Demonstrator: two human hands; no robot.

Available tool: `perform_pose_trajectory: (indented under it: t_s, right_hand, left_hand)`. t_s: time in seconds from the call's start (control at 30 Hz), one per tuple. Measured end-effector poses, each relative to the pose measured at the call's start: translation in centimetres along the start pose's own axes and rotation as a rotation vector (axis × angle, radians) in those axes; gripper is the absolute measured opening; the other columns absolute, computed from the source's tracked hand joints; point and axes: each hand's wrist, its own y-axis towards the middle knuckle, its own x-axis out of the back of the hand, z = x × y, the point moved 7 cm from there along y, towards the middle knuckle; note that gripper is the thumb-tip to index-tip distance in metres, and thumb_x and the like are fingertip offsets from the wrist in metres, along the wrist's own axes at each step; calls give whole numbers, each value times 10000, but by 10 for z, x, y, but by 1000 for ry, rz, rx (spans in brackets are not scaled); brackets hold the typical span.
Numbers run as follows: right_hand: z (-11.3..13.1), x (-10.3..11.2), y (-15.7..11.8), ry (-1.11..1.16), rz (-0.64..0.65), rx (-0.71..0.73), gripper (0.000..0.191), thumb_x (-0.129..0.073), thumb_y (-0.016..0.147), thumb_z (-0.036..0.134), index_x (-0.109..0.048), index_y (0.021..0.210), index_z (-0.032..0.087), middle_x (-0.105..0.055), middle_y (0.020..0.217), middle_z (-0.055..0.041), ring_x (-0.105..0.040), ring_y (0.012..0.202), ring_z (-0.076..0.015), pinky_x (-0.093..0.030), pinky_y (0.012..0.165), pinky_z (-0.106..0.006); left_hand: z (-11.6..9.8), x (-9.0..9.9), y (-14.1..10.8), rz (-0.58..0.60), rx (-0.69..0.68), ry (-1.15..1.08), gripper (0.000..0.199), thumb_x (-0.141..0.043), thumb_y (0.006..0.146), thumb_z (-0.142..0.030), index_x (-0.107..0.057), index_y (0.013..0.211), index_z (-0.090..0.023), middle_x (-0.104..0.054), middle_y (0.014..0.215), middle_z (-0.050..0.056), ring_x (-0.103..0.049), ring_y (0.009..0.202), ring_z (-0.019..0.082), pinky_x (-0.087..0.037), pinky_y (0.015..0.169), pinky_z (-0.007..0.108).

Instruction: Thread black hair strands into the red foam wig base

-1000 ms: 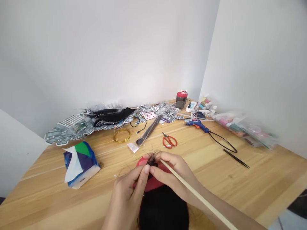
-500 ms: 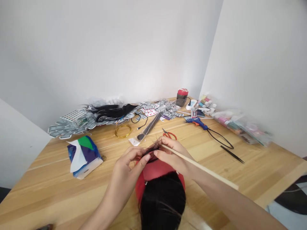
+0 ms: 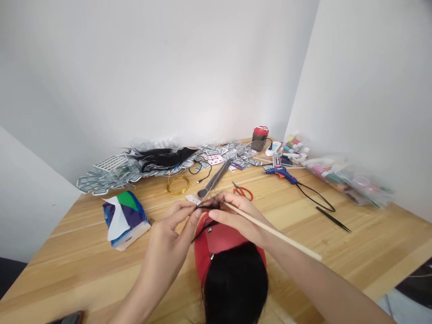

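A red head form (image 3: 229, 234) with long black hair (image 3: 236, 279) on its near side stands in front of me. Just above its top, my left hand (image 3: 177, 227) pinches one end of a small strand of black hair (image 3: 204, 208) between thumb and fingers. The strand's other end lies in my right hand (image 3: 236, 211), which also grips a thin pale wooden stick (image 3: 276, 231) that slants down along my right forearm. Small shiny pins (image 3: 211, 256) show on the red surface. My right fingertips are partly hidden behind the hair.
Orange-handled scissors (image 3: 243, 192), a gold wire coil (image 3: 177, 185) and a blue glue gun (image 3: 281, 174) lie beyond my hands. A tissue pack (image 3: 126, 220) is at left, black tweezers (image 3: 334, 219) at right. Playing cards (image 3: 216, 158) and black hair bundles (image 3: 165, 157) line the wall. A phone (image 3: 69, 317) lies near the front.
My left hand has drawn back slightly from the red head form, lifting the strand and stretching it leftward. More red surface with pins now shows. The whole view has shifted slightly.
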Motion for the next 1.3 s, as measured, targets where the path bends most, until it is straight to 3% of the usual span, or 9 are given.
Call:
perform_pose_trajectory:
  t_s: [0.1, 0.3, 0.47, 0.63, 0.77, 0.87, 1.0, 1.2, 1.3]
  right_hand:
    - [-5, 3, 2, 146, -3, 7, 253, -818, 818, 346, -623, 865, 192, -731, 870, -11, -695, 843, -172, -524, 827, -311]
    - [-4, 5, 6, 393, -16, 13, 362, -850, 752, 282, -494, 756, 216, -566, 671, 73, -496, 564, -76, -372, 584, -218]
    - [-8, 5, 4, 339, -4, 21, 413, -898, 749, 398, -542, 855, 217, -580, 659, 71, -501, 584, -96, -401, 615, -241]
    - [-22, -13, 3, 135, 73, -93, 460, -861, 784, 474, -481, 854, 223, -768, 777, -20, -650, 663, -149, -485, 700, -286]
    - [-7, -7, 5, -119, -6, -14, 454, -854, 755, 521, -522, 863, 231, -778, 1118, -81, -730, 1035, -242, -529, 884, -355]
    - [20, 7, 3, -291, -187, 141, 338, -769, 850, 520, -605, 902, 229, -726, 1289, -108, -675, 1213, -286, -515, 969, -403]
    - [53, 5, -5, -512, -298, 317, 305, -666, 950, 478, -725, 1138, 245, -725, 1306, -86, -619, 1300, -304, -464, 1087, -460]
    - [52, -21, -6, -568, -70, 276, 385, -801, 846, 485, -779, 1141, 239, -696, 1375, -119, -609, 1331, -316, -452, 1130, -485]
    - [47, -21, -6, -574, -45, 328, 234, -819, 857, 383, -793, 1017, 214, -736, 1292, -113, -639, 1286, -291, -469, 1105, -440]
  left_hand:
    - [1, 8, 3, -11, -11, -76, 191, -691, 913, -377, -806, 860, -234, -744, 954, 40, -657, 955, 210, -496, 844, 272]
    - [24, 6, 8, -3, 217, -531, 286, -793, 844, -468, -747, 762, -198, -705, 808, 7, -641, 831, 155, -515, 796, 236]
    - [26, 8, 13, -143, 294, -823, 302, -805, 812, -484, -648, 798, -226, -680, 875, -23, -682, 936, 170, -579, 976, 378]
    - [19, 13, 12, -240, 296, -1065, 236, -762, 870, -417, -627, 859, -223, -720, 1068, 49, -698, 1029, 199, -622, 880, 361]
    - [15, 30, 11, -378, 177, -953, 345, -893, 731, -433, -643, 836, -220, -613, 782, -46, -570, 649, 70, -527, 609, 152]
    - [17, 31, 11, -406, 116, -830, 416, -917, 681, -507, -637, 774, -214, -614, 780, -55, -494, 597, 49, -442, 549, 125]
    - [18, 18, 6, -339, 97, -677, 368, -824, 796, -548, -660, 802, -218, -614, 812, -52, -448, 591, 50, -411, 570, 136]
    - [8, -9, -7, -166, 82, -455, 317, -667, 921, -580, -702, 971, -269, -611, 881, -29, -519, 736, 94, -446, 644, 146]
    - [7, -20, -11, -110, 91, -395, 320, -592, 963, -591, -685, 1030, -293, -552, 824, -36, -476, 687, 106, -464, 632, 165]
